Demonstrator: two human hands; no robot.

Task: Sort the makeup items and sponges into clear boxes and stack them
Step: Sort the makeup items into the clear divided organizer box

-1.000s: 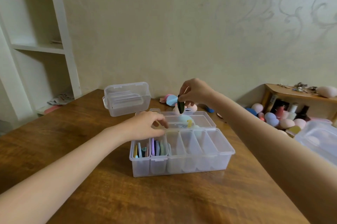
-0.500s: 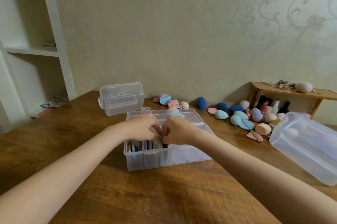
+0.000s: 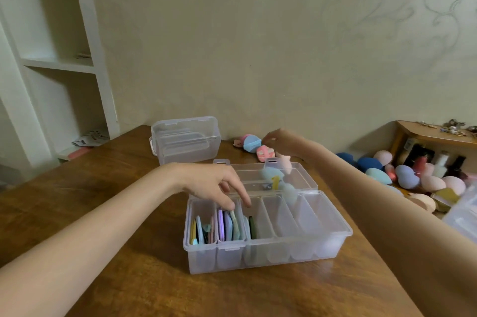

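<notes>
left hand over box, right hand reaching sponges

A clear, glossy plastic divided box sits on a varnished wood-grain surface — its slots holding flat, matt foam puffs. Behind it, a second frosted-clear plastic box; to the right, soft matt sponges — beneath a polished wooden shelf. The wall is matt, faintly embossed.
</notes>
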